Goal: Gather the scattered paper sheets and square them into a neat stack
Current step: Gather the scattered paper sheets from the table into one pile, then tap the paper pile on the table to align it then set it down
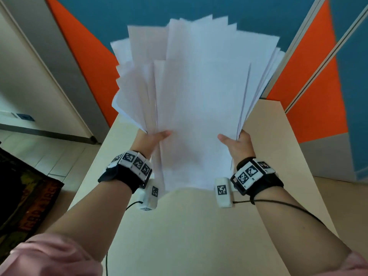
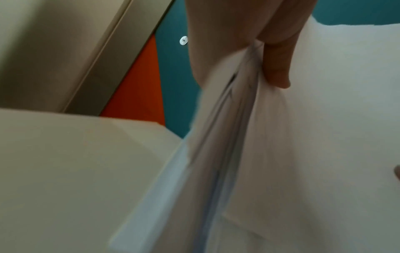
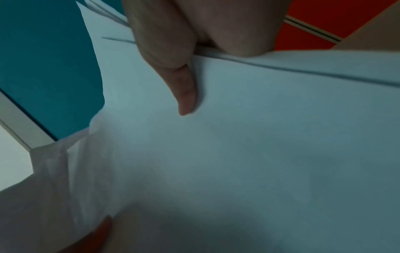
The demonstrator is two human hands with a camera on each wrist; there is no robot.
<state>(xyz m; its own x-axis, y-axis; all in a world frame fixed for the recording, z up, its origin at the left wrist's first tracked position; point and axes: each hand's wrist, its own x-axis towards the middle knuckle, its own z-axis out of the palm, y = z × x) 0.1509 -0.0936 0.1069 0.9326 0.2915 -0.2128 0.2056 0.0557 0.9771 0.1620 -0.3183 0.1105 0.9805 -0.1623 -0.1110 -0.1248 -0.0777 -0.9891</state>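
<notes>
A loose bundle of several white paper sheets (image 1: 195,100) is held upright above the beige table (image 1: 199,226), its top edges fanned out unevenly. My left hand (image 1: 153,137) grips the bundle's left edge, thumb on the front sheet. My right hand (image 1: 235,141) grips the right edge the same way. In the left wrist view the left thumb (image 2: 277,65) presses on the paper sheets (image 2: 314,137), whose edges show splayed. In the right wrist view the right thumb (image 3: 184,85) lies on the front of the paper sheets (image 3: 238,154). The fingers behind the paper are hidden.
An orange and teal partition (image 1: 91,56) stands behind the table, with another orange panel (image 1: 310,76) at the right. A beige wall (image 1: 29,66) is at the left, and a dark printed bag (image 1: 25,196) lies by the table's left edge.
</notes>
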